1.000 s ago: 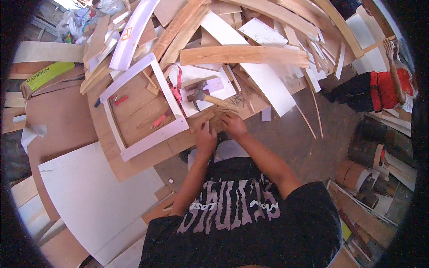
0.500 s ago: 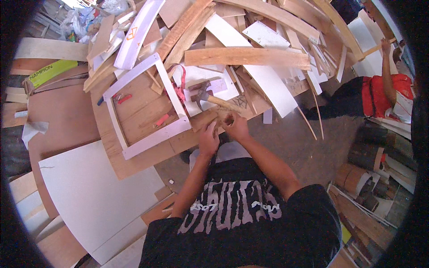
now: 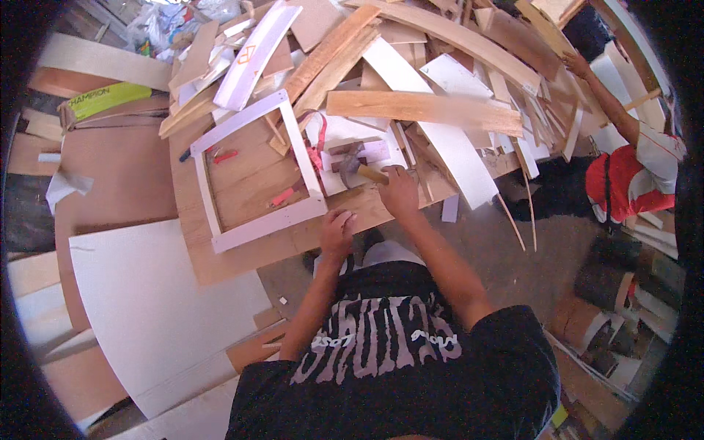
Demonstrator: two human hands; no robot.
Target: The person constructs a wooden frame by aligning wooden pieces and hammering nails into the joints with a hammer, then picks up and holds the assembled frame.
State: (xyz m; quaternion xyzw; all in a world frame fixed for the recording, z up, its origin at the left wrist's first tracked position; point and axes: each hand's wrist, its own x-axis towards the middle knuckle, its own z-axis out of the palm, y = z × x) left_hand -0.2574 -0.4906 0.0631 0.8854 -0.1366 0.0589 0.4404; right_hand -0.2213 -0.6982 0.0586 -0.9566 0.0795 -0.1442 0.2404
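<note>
My right hand (image 3: 400,193) is wrapped round the wooden handle of a claw hammer (image 3: 352,159), whose dark metal head lies over pale scraps on the plywood work surface (image 3: 192,253). At the surface's near edge my left hand (image 3: 338,233) is closed with its fingertips pressed together. Anything between those fingers is too small or hidden to make out. Just left of the hammer lies a white rectangular wooden frame (image 3: 273,224). A red strap-like piece (image 3: 314,158) runs beside the frame's right side, and a red-handled tool (image 3: 287,193) lies partly inside it.
Wood strips and offcuts are heaped across the back, with a long curved board (image 3: 425,106) on top. A white panel (image 3: 477,172) juts past the right edge. At left leans a large white sheet (image 3: 147,308). Another person (image 3: 623,172) in red and white is at the right.
My right hand has left my left hand and moved forward onto the hammer handle. My left hand has shifted slightly back at the edge. The person at right has moved their arm.
</note>
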